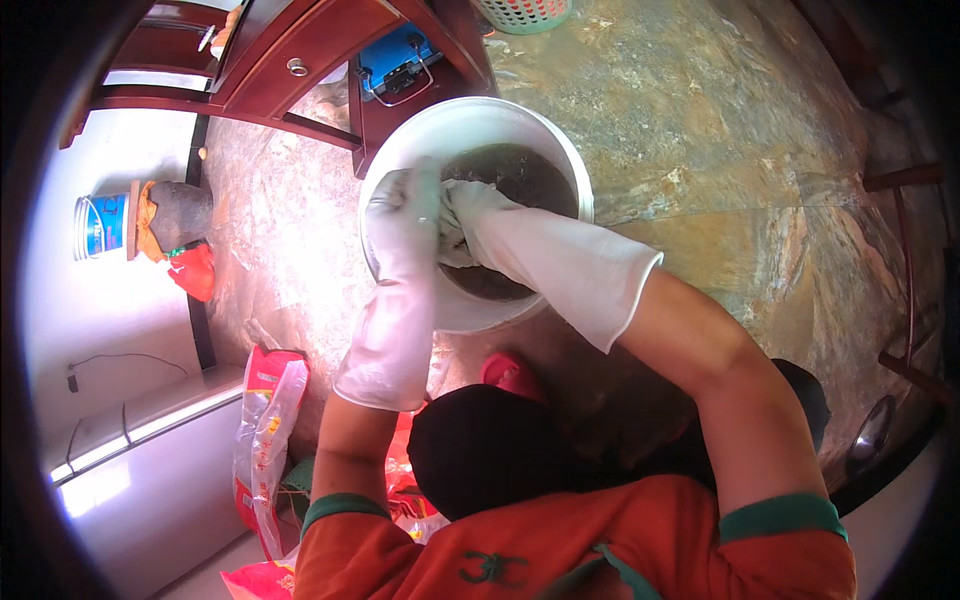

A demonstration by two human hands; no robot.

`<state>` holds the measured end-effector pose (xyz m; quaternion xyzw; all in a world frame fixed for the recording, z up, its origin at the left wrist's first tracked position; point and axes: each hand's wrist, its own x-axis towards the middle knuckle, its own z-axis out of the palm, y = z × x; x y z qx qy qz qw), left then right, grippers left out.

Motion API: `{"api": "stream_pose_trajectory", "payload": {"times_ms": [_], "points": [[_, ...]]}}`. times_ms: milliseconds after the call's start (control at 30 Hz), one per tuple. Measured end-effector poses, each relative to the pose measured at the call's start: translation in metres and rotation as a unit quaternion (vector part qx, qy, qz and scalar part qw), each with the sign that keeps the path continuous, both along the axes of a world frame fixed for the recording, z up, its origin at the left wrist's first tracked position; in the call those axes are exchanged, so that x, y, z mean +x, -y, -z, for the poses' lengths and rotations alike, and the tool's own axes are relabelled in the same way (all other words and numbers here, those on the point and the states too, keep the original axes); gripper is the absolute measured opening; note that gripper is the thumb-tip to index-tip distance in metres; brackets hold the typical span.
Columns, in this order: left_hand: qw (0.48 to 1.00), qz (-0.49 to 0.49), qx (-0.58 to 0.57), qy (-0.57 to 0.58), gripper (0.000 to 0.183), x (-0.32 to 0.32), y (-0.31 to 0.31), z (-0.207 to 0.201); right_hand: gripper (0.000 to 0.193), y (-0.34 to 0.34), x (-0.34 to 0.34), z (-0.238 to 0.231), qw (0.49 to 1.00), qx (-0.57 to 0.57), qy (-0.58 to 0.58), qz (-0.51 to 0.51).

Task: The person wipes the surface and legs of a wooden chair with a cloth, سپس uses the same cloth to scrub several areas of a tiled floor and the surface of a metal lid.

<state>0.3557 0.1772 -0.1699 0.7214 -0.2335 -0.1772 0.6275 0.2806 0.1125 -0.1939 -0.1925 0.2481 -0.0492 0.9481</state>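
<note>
Both my hands wear long white rubber gloves and are inside a white bucket (555, 130) that holds dark, murky water (520, 180). A pale, wet, crumpled cloth (454, 246) is bunched between them above the water. My right hand (468, 205) comes in from the right and is closed on the cloth. My left hand (402, 195) is by the bucket's left inner side, closed against the cloth from the other side. Its fingers are smeared by motion. The hands partly cover the cloth, and its lower part is hard to make out.
A dark red wooden cabinet (300, 95) with a blue case (395, 60) stands beyond the bucket. A green and white basket (525, 12) is at the far edge. Red and clear plastic bags (268, 440) lie at left. My pink shoe (512, 375) is near the bucket.
</note>
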Motion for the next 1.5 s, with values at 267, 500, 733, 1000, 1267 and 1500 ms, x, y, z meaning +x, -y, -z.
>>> {"api": "stream_pose_trajectory", "payload": {"times_ms": [267, 500, 733, 1000, 1267, 1500], "points": [[0.98, 0.157, -0.062, 0.104, 0.026, -0.001, -0.007, 0.0, 0.03, 0.012, 0.003, -0.02, 0.994, 0.104, 0.045, 0.005], [0.777, 0.329, -0.036, 0.536, 0.032, 0.009, -0.003, -0.013, 0.028, 0.019, -0.006, -0.018, 0.998, -0.059, 0.008, 0.018], [0.811, 0.19, -0.05, 0.552, 0.012, 0.004, 0.006, 0.019, 0.029, 0.014, -0.013, -0.017, 0.993, -0.116, -0.009, 0.006], [0.928, 0.111, 0.03, 0.353, 0.022, -0.001, 0.021, 0.027, 0.031, 0.011, -0.021, -0.015, 0.989, -0.146, -0.028, 0.005], [0.971, 0.07, 0.076, 0.216, 0.03, 0.0, 0.032, 0.023, 0.033, 0.014, -0.002, -0.004, 0.973, -0.214, -0.082, 0.0], [0.972, -0.077, -0.02, -0.22, 0.042, 0.044, 0.0, -0.011, 0.034, 0.015, 0.008, -0.012, 0.966, -0.238, -0.084, -0.05]]}}
